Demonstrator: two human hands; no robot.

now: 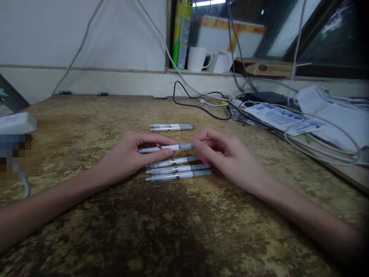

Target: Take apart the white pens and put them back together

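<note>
A white pen with a grey grip is held level between both hands, just above the worn wooden table. My left hand pinches its white barrel between thumb and fingers. At the other end, my right hand has thumb and fingertips closed on the grey grip, hiding the tip. Below the held pen lie several similar pens, side by side and partly behind the right fingers. Beyond the hands rests a pair of like pens, lying parallel.
Tangled cables and papers cover the right rear of the table. A white mug and a yellow-green box stand on the window ledge. At the left edge sits a white power strip.
</note>
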